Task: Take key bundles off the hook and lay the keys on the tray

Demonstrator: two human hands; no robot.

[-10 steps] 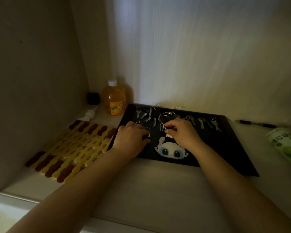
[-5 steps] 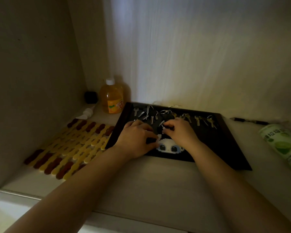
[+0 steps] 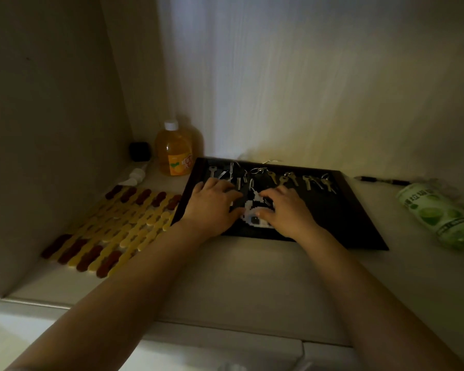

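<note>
A black tray (image 3: 346,215) lies on the shelf against the back wall. Several silver keys (image 3: 279,179) are laid in a row along its far edge, with a loose key ring (image 3: 257,170) among them. A white pixel-art charm (image 3: 252,211) with blue eyes rests on the tray's front half, and a small ring (image 3: 251,183) stands up at its top. My left hand (image 3: 212,207) pinches the charm's left side. My right hand (image 3: 287,210) grips its right side, thumb on its face. Both hands cover much of the charm. No hook is in view.
An orange drink bottle (image 3: 176,153), a small black object (image 3: 139,151) and a white tube (image 3: 135,175) sit in the back left corner. A yellow and dark red mat (image 3: 118,220) lies left of the tray. A green can (image 3: 437,215) and a pen (image 3: 381,180) lie on the right.
Both hands have closed in around the charm, covering more of it. My right hand has left the ring at the charm's top and now grips its right side.
</note>
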